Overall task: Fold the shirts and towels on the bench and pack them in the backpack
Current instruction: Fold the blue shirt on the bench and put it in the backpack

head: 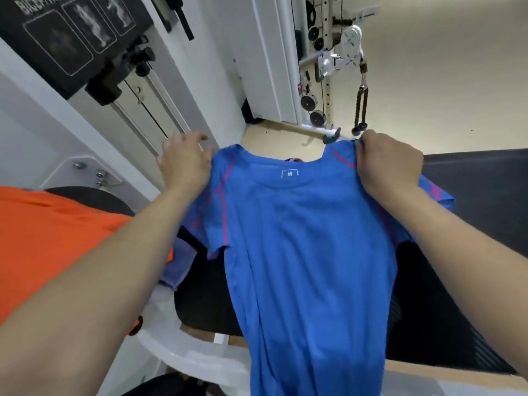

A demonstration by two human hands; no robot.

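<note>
1. We held the blue shirt (308, 238) up over the black bench (471, 190).
2. Our left hand (185, 164) and right hand (388, 164) each pinched a shoulder.
3. We needed to lay it down flat, with no bumps.

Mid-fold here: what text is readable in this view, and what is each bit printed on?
"M", white, in a white outline: inside the neck of the blue shirt.
"BICEP...", white capitals: on the black placard, upper left; the rest of the word is blurred and runs off the frame.
The placard's diagrams are too blurred to read.
</note>
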